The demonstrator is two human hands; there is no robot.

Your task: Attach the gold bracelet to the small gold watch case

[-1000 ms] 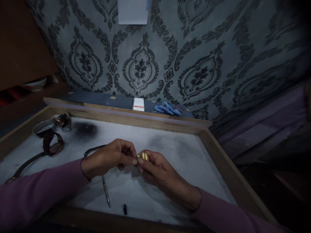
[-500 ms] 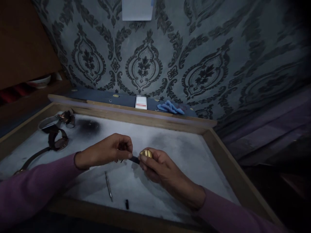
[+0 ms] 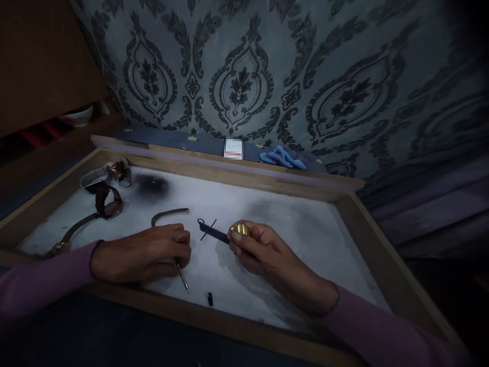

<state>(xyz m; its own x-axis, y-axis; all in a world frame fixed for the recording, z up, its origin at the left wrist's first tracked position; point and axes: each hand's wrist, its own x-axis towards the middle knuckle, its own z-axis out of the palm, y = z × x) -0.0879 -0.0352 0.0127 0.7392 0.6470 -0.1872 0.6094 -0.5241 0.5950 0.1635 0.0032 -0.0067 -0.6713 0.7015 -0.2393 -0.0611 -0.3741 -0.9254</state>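
My right hand [image 3: 267,255] is closed around a gold round watch case [image 3: 241,230], thumb over its front. A dark strap [image 3: 214,233] sticks out from the watch to the left, with a small loop at its free end and a thin dark bar crossing it. My left hand [image 3: 153,252] is low over the tray, its fingers curled over the upper end of a slim metal pen-like tool [image 3: 183,279]; the tool's tip points toward me. Just beyond that hand lies a curved olive band [image 3: 168,212]. A small black piece [image 3: 210,299] rests near the tray's front.
A wooden-rimmed tray [image 3: 263,181] with a white floor surrounds the hands. Several watches [image 3: 110,204] are grouped at its left side. Behind the rim are a blue cloth [image 3: 282,157] and a small white box [image 3: 233,149]. A patterned wall stands at the back.
My left hand has let go of the strap's end and moved left and down to the metal tool. The curved band has come into sight. My right hand still holds the watch.
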